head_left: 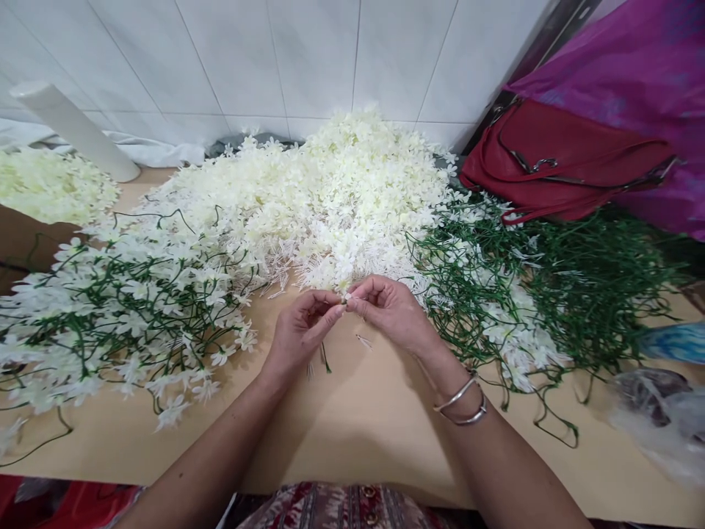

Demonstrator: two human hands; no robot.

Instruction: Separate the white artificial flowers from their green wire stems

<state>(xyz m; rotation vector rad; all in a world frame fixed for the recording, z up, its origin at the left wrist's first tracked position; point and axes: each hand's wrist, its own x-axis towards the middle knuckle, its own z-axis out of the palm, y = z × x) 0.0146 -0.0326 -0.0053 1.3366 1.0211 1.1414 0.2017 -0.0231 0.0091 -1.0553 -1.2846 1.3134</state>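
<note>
My left hand (pixel 302 329) and my right hand (pixel 392 311) meet fingertip to fingertip over the middle of the table. Both are closed in a pinch around a small white artificial flower (pixel 345 297). A thin green stem (pixel 325 358) hangs below my left hand, which appears to grip its upper part. The exact join between stem and flower is hidden by my fingers. Just beyond my hands rises a large heap of loose white artificial flowers (pixel 352 191). A small white stamen piece (pixel 364 341) lies on the table below my right hand.
Flowers on green stems (pixel 137 308) are piled at the left. Bare green stems (pixel 584 286) lie tangled at the right, below a red handbag (pixel 567 154) and a purple bag (pixel 633 66). A white roll (pixel 77 132) leans at the back left. Clear plastic (pixel 661 411) lies at the right.
</note>
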